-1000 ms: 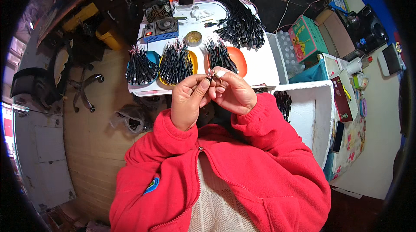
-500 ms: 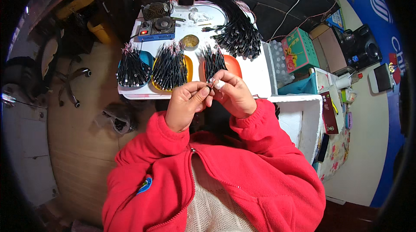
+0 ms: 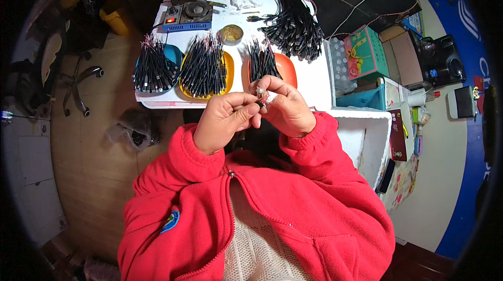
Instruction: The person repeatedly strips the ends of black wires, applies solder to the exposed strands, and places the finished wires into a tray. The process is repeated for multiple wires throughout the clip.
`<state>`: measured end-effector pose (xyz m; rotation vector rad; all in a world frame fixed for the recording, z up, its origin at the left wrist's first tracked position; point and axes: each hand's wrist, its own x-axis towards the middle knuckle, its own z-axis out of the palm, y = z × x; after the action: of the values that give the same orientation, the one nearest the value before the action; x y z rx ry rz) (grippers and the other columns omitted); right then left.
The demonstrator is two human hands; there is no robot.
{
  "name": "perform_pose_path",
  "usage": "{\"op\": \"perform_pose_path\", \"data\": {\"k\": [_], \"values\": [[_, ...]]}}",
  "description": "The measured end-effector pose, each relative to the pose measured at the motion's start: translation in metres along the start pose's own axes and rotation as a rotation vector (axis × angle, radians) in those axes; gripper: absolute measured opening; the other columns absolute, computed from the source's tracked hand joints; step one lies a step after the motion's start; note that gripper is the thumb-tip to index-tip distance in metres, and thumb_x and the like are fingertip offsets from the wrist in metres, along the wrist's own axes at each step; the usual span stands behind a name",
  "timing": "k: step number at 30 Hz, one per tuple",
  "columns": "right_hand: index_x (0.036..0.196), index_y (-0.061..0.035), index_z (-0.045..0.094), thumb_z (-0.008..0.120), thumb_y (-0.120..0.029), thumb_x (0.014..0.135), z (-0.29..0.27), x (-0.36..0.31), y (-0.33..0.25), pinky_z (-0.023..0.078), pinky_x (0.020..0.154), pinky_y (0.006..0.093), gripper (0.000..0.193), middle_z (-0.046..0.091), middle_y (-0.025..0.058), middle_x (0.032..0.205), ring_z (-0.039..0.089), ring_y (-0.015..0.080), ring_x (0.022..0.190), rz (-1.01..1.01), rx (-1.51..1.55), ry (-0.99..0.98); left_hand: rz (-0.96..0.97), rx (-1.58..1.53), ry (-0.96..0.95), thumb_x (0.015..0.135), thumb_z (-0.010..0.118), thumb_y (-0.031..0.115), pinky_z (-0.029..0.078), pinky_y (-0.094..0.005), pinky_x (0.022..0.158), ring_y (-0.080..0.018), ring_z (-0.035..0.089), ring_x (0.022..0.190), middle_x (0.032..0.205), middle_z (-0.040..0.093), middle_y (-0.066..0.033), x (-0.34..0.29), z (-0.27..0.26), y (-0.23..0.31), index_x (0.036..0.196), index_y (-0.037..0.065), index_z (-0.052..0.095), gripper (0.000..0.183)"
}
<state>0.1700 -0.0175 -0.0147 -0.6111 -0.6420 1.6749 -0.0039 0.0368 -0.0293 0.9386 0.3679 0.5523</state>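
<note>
fingers (image 3: 244,114) pinch wired cable (image 3: 261,103) near table edge (image 3: 170,105)

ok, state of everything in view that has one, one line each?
Left hand: pinching black cable
Right hand: fingers at the cable's reddish wires, grip unclear
Blue heater unit: red light lit
Blue tray: loaded with cables
Yellow tray: loaded with cables
Orange tray: cables at left, right side bare
Round tin: open
Foam box: open
</note>
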Motion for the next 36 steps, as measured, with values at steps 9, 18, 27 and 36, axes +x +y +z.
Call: {"op": "perform_pose_path", "data": {"k": [9, 18, 27, 36], "values": [[0.108, -0.0046, 0.053, 0.056, -0.011, 0.093, -0.001, -0.017, 0.009, 0.05, 0.071, 0.0285, 0.017, 0.056, 0.0032, 0.098, 0.054, 0.0109, 0.081, 0.024, 0.018, 0.028, 0.016, 0.094, 0.029, 0.095, 0.06, 0.011, 0.038, -0.015, 0.054, -0.0044, 0.053, 0.065, 0.079, 0.063, -0.0047, -0.014, 0.015, 0.001, 0.103, -0.005, 0.065, 0.019], [0.12, -0.0051, 0.045, 0.055, -0.01, 0.095, 0.009, -0.032, 0.03, 0.048, 0.07, 0.0238, 0.027, 0.054, 0.0051, 0.107, 0.055, 0.011, 0.089, -0.19, -0.279, 0.225, 0.022, 0.057, 0.052, 0.095, 0.056, 0.006, 0.031, -0.0173, 0.048, -0.003, 0.04, 0.053, 0.074, 0.063, -0.0075, -0.019, 0.021, -0.006, 0.1, -0.006, 0.065, 0.016], [0.093, -0.0027, 0.052, 0.057, -0.016, 0.096, 0.002, -0.028, 0.01, 0.044, 0.066, 0.0239, 0.015, 0.053, 0.0013, 0.078, 0.049, 0.0092, 0.07, -0.263, -0.632, 0.232, 0.019, 0.163, 0.099, 0.092, 0.06, 0.006, 0.034, -0.0166, 0.05, -0.0033, 0.048, 0.056, 0.073, 0.063, -0.004, -0.017, 0.017, -0.004, 0.102, -0.003, 0.067, 0.016], [0.078, -0.0015, 0.055, 0.059, -0.017, 0.094, -0.003, -0.035, 0.015, 0.039, 0.052, 0.0295, 0.022, 0.048, 0.0083, 0.061, 0.046, 0.0168, 0.053, -0.475, -1.216, 0.187, -0.068, 0.24, 0.093, 0.091, 0.063, 0.008, 0.032, -0.0157, 0.048, -0.0036, 0.049, 0.056, 0.07, 0.061, -0.0027, -0.026, 0.015, -0.003, 0.095, -0.003, 0.068, 0.013]]}}
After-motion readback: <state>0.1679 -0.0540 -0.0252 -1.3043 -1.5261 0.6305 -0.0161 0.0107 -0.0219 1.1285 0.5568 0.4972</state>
